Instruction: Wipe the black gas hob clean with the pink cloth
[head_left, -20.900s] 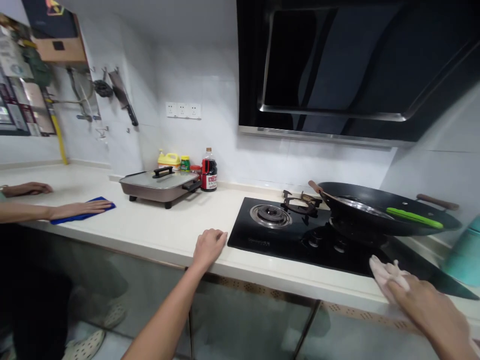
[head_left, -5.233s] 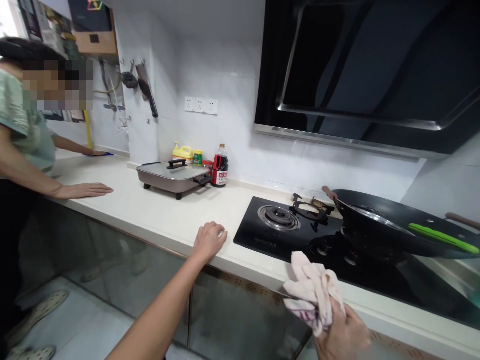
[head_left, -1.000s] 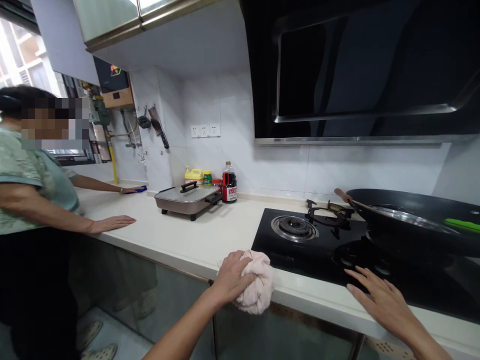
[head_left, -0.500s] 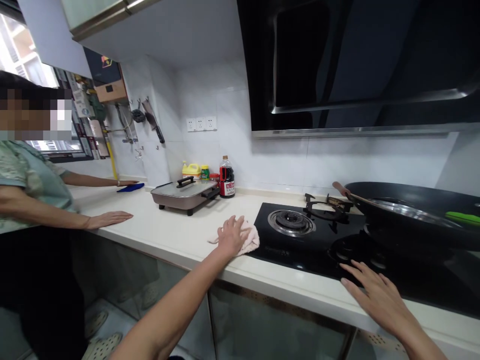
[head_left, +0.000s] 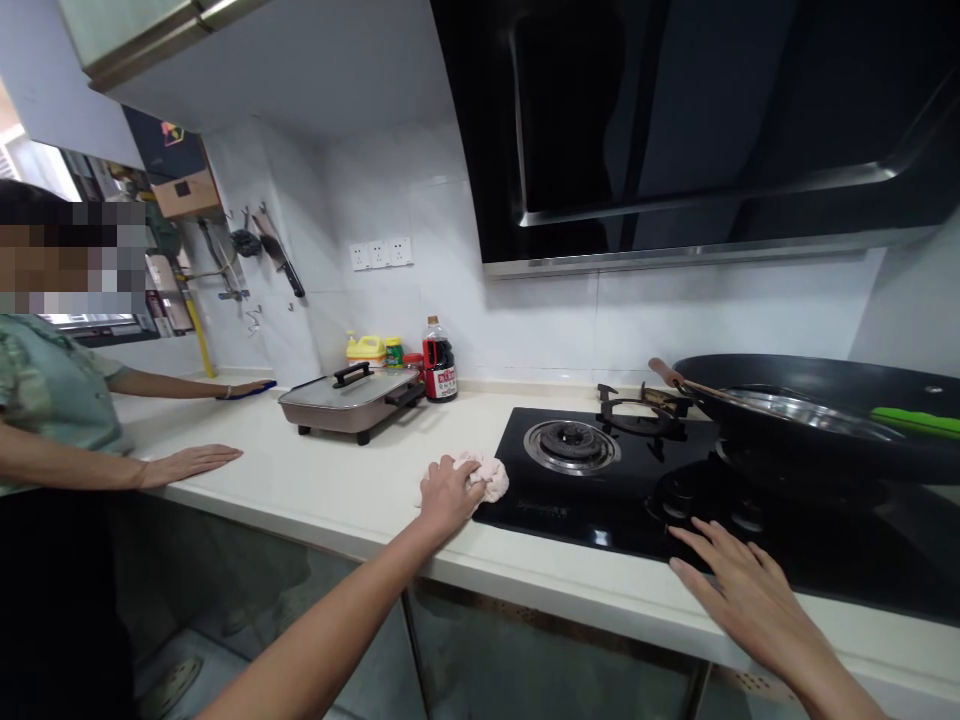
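My left hand (head_left: 448, 497) is closed over a bunched pale pink cloth (head_left: 491, 479), at the left edge of the black gas stove (head_left: 555, 512). Part of the cloth is hidden beneath the fingers. Near the stove's front edge, my right hand (head_left: 739, 585) has its fingers spread and holds nothing; whether its fingertips touch the glass I cannot tell. The stove knobs (head_left: 748, 514) lie just beyond those fingers. Behind the cloth is the exposed left burner (head_left: 571, 446), its pan support (head_left: 641, 412) set off to the right.
A large wok (head_left: 795, 370) covers the stove's right side. On the white counter (head_left: 255, 465) stand a lidded electric pan (head_left: 352, 400), a soy sauce bottle (head_left: 440, 365) and a yellow jug (head_left: 366, 350). Leftward, another person (head_left: 71, 400) rests one hand on the counter, the other on a blue cloth (head_left: 251, 390).
My left hand has gathered the spread cloth into a tighter bunch. My right hand keeps its spread pose. The co-worker's far hand now covers more of the blue cloth. The view has shifted slightly.
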